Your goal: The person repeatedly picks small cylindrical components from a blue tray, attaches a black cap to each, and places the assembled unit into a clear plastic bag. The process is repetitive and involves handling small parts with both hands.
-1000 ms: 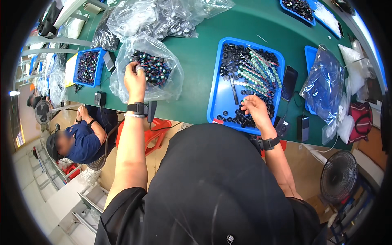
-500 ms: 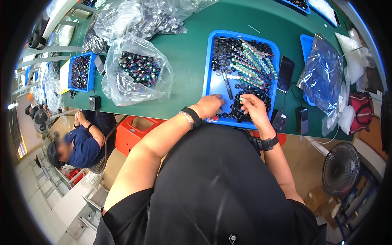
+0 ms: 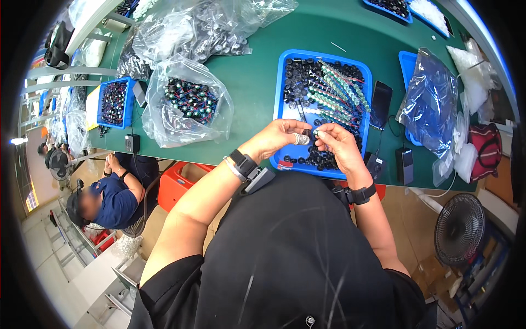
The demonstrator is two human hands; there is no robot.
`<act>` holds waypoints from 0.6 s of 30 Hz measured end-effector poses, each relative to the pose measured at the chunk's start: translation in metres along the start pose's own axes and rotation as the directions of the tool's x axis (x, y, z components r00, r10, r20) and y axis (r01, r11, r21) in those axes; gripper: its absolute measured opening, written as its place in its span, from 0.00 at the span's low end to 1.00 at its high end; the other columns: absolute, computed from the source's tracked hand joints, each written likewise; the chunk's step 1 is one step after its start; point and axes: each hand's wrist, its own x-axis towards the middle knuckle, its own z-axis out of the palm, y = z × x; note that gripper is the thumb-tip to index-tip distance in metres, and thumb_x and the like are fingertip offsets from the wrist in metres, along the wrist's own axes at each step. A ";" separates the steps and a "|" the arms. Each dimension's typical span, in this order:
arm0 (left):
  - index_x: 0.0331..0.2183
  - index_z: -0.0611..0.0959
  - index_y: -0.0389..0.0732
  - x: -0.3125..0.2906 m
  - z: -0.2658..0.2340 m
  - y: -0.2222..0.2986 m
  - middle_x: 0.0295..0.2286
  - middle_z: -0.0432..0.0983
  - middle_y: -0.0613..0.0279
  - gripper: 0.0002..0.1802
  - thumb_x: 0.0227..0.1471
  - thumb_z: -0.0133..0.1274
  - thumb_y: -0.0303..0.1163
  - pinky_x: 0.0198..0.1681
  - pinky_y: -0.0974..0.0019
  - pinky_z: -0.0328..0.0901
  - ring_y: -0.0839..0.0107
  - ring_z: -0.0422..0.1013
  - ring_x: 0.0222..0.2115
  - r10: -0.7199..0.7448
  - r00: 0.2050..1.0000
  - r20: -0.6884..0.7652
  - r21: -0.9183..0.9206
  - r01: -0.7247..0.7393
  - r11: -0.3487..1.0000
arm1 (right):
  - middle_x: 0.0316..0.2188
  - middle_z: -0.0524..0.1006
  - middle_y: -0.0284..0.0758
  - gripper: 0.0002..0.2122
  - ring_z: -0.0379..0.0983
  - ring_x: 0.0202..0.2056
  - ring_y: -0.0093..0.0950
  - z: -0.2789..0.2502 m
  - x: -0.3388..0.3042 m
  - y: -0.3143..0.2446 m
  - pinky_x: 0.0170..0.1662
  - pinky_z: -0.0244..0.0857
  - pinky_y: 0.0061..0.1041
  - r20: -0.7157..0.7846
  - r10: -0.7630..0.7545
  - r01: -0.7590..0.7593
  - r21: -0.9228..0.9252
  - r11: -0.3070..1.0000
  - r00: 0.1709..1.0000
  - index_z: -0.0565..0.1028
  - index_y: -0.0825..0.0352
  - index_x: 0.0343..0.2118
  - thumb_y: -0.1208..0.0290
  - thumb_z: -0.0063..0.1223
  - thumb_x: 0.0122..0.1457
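Note:
Over the near part of a blue tray, my two hands almost meet. My left hand pinches a small black round cap between thumb and fingertips; a silvery band shows at its fingers. My right hand is closed at the fingertips on a tiny pale green round piece, right beside the cap. Loose black caps lie about the tray. Strips of green round pieces with red wires lie fanned across its far right part. A dark pen is partly hidden behind my left hand.
A clear bag of wired round parts stands to the left, with a smaller blue tray beyond. Right of the tray lie a phone and a dark box-shaped device. A blue plastic bag lies farther right.
My left hand has risen from the tray's near left area and moved right, now with a black cap in its fingers. My right hand has shifted slightly left toward it.

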 end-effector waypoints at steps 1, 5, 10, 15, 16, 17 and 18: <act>0.46 0.75 0.32 -0.004 0.000 0.004 0.37 0.75 0.58 0.22 0.46 0.55 0.22 0.45 0.72 0.66 0.74 0.71 0.38 0.009 1.000 0.017 -0.042 -0.009 0.999 | 0.28 0.75 0.30 0.07 0.72 0.30 0.18 0.003 0.001 -0.004 0.34 0.66 0.16 0.000 0.007 -0.007 -0.020 1.000 1.000 0.74 0.68 0.38 0.73 0.52 0.58; 0.47 0.74 0.31 -0.014 0.001 0.009 0.39 0.75 0.57 0.24 0.46 0.57 0.22 0.46 0.71 0.65 0.74 0.71 0.40 0.036 0.998 -0.055 -0.010 -0.037 0.999 | 0.28 0.75 0.29 0.07 0.71 0.28 0.17 0.011 0.007 -0.001 0.32 0.66 0.17 0.065 -0.078 0.084 -0.083 0.993 0.995 0.74 0.67 0.38 0.73 0.51 0.59; 0.48 0.74 0.31 -0.025 -0.001 0.014 0.38 0.75 0.58 0.23 0.46 0.55 0.21 0.45 0.72 0.65 0.75 0.71 0.38 0.088 0.994 -0.069 -0.002 -0.088 0.996 | 0.28 0.75 0.29 0.05 0.71 0.28 0.17 0.024 0.012 -0.003 0.32 0.66 0.17 0.088 -0.124 0.135 -0.134 0.982 0.988 0.74 0.67 0.36 0.76 0.53 0.57; 0.48 0.74 0.30 -0.032 -0.006 0.015 0.37 0.75 0.58 0.23 0.47 0.54 0.20 0.44 0.73 0.65 0.76 0.70 0.38 0.084 0.989 -0.119 0.054 -0.078 0.996 | 0.25 0.75 0.29 0.03 0.70 0.26 0.17 0.038 0.017 -0.005 0.30 0.66 0.17 0.041 -0.164 0.169 -0.254 0.952 0.986 0.73 0.68 0.33 0.76 0.53 0.57; 0.48 0.74 0.30 -0.033 -0.007 0.015 0.37 0.75 0.58 0.23 0.47 0.54 0.20 0.44 0.73 0.65 0.76 0.70 0.37 0.086 0.988 -0.126 0.075 -0.077 0.994 | 0.24 0.75 0.29 0.03 0.70 0.25 0.17 0.040 0.017 -0.005 0.30 0.66 0.17 0.033 -0.172 0.174 -0.305 0.936 0.984 0.73 0.69 0.33 0.76 0.53 0.57; 0.48 0.74 0.30 -0.033 -0.008 0.015 0.36 0.74 0.58 0.23 0.47 0.53 0.20 0.44 0.73 0.65 0.76 0.70 0.37 0.088 0.987 -0.133 0.097 -0.076 0.992 | 0.23 0.74 0.29 0.04 0.71 0.25 0.17 0.042 0.018 -0.005 0.29 0.66 0.17 0.025 -0.182 0.179 -0.355 0.918 0.983 0.73 0.69 0.32 0.76 0.53 0.56; 0.48 0.73 0.30 -0.034 -0.008 0.014 0.36 0.74 0.58 0.23 0.47 0.53 0.20 0.44 0.73 0.65 0.76 0.70 0.37 0.089 0.986 -0.140 0.118 -0.073 0.990 | 0.22 0.74 0.29 0.04 0.71 0.25 0.17 0.043 0.018 -0.005 0.29 0.66 0.17 0.018 -0.191 0.182 -0.404 0.897 0.981 0.73 0.69 0.32 0.76 0.54 0.56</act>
